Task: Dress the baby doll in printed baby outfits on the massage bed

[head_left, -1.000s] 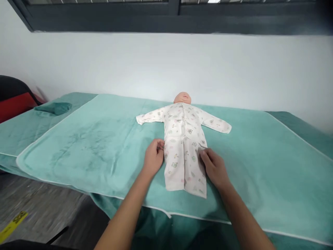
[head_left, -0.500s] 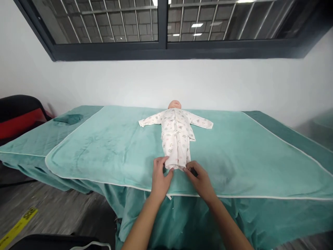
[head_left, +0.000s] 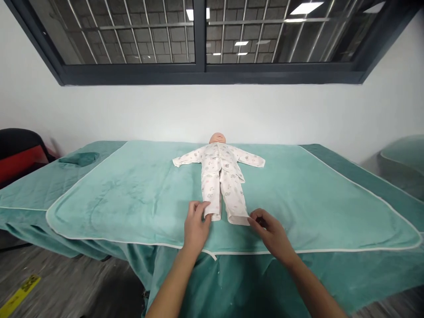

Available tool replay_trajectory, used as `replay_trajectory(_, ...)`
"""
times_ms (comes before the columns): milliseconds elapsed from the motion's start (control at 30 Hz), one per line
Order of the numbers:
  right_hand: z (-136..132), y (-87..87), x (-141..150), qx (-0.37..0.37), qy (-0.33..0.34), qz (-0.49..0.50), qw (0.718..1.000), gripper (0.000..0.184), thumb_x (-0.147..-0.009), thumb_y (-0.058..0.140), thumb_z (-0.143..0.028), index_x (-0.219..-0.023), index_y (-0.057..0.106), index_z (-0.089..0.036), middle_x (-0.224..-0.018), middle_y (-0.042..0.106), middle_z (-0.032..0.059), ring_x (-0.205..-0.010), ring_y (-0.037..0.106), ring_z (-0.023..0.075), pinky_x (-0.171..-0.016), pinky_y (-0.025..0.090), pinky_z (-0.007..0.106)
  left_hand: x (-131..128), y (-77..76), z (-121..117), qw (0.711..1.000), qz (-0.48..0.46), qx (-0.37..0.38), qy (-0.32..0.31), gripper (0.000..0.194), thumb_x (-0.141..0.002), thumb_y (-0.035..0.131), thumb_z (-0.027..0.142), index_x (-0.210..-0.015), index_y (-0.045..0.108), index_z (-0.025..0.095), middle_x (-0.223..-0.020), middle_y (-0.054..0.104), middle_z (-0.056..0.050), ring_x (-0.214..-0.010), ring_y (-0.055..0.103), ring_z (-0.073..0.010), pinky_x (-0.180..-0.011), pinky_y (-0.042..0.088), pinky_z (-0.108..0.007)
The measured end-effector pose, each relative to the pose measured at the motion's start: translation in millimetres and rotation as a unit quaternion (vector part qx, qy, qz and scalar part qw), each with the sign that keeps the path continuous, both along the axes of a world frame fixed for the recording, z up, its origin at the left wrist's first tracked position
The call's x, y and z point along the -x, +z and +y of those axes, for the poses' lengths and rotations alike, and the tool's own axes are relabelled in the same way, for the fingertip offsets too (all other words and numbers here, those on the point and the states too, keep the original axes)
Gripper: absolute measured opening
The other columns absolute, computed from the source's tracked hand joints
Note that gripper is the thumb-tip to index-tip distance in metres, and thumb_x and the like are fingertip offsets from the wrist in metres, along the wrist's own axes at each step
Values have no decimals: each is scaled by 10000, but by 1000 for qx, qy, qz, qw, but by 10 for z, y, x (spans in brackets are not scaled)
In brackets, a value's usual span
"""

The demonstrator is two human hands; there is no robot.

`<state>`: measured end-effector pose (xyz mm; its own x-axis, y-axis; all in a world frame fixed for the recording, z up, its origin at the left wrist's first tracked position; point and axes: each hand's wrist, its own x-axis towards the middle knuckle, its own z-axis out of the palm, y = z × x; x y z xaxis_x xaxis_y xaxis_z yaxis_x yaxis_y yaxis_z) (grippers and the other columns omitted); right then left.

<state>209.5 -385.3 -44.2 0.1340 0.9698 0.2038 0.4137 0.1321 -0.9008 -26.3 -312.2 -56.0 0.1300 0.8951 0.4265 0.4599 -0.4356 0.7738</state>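
A baby doll (head_left: 217, 138) in a white patterned sleepsuit (head_left: 220, 174) lies on its back on a teal towel (head_left: 132, 194), arms spread, head toward the wall. My left hand (head_left: 196, 227) pinches the cuff of the left-side trouser leg (head_left: 212, 198). My right hand (head_left: 271, 232) pinches the cuff of the right-side trouser leg (head_left: 236, 201). The two trouser legs lie apart in a narrow V.
The towel covers a long table (head_left: 232, 282) draped in darker teal cloth. A folded dark teal cloth (head_left: 79, 158) lies at the far left. A black and red chair (head_left: 18, 152) stands left. A white wall and dark-framed window (head_left: 198, 39) are behind.
My hands slid from the doll's waist down to the trouser cuffs, then pulled the two legs apart. The view drew back and tilted up, showing the window.
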Motion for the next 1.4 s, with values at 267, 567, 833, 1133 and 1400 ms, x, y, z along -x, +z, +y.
replay_trajectory(267, 944, 160, -443, -31, -142, 0, 989, 380, -878, 551, -547, -1045, 627, -213, -1083, 678, 69, -960, 615, 215, -849, 465, 331, 85, 136, 568, 975, -199, 100, 7, 267, -846, 658, 346, -1088, 664, 231, -1175, 602, -74, -1109, 577, -203, -943, 486, -323)
replay_trajectory(567, 2457, 111, -372, 37, -161, -49, 985, 427, -908, 440, -567, -1020, 638, -205, -1069, 704, 123, -1078, 620, 316, -971, 425, 457, -415, 241, 1603, 912, -319, 246, -72, 621, -795, 743, 371, -1373, 558, 242, -1445, 564, -82, -1305, 548, -285, -1099, 453, -408)
replay_trajectory(833, 2515, -38, -431, 13, -83, 21, 996, 552, -914, 463, -575, -1322, 565, -217, -1340, 632, 83, -1227, 576, 261, -1073, 403, 413, -541, 374, 1844, 926, -284, 243, -47, 528, -791, 708, 279, -1310, 631, 224, -1387, 619, -43, -1302, 559, -303, -1054, 498, -368)
replay_trajectory(1133, 2429, -66, -431, -5, -108, -85, 990, 536, -970, 369, -563, -1305, 607, -218, -1328, 642, 97, -1217, 581, 300, -1038, 430, 479, -512, 308, 1793, 942, -270, 198, -9, 466, -847, 666, 322, -1300, 632, 213, -1396, 610, -74, -1311, 547, -297, -1126, 424, -434)
replay_trajectory(1400, 1417, -257, -278, -40, -95, -351, 931, 509, -967, 333, -350, -1356, 571, -124, -1455, 533, 162, -1379, 436, 345, -1132, 298, 558, -28, 33, 277, 965, -179, 184, 53, 340, -906, 548, 353, -1192, 691, 235, -1281, 684, -71, -1206, 624, -244, -1111, 451, -463)
